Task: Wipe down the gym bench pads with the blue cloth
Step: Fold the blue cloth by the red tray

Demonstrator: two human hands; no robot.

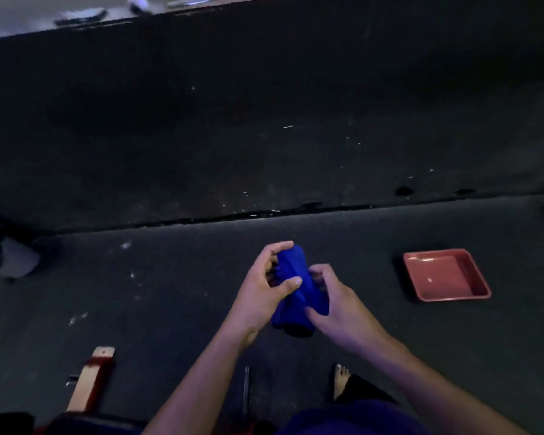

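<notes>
The blue cloth (pixel 299 290) is bunched into a thick roll and held in the air between both hands, above the dark floor (pixel 170 293) and in front of the person's body. The left hand (pixel 266 290) grips the cloth's upper end: its fingers (pixel 278 248) curl over the top of the roll while the thumb presses across the front of the fabric. The right hand (pixel 336 309) grips the lower end from the other side — its fingers are curled into the folds and the thumb is clamped against the cloth's edge. The two hands sit close together, nearly touching across the roll. To the right of the cloth, well apart from it, a shallow red square tray (pixel 446 274) lies flat on the floor. Below the cloth and slightly right, a bare foot (pixel 341 379) stands on the floor. Down and to the left of the cloth, a pale wooden bar with red trim (pixel 91 378) slants across the floor — what it belongs to I cannot tell. Beyond the cloth, a ragged seam (pixel 264 213) runs across the floor from left to right.
</notes>
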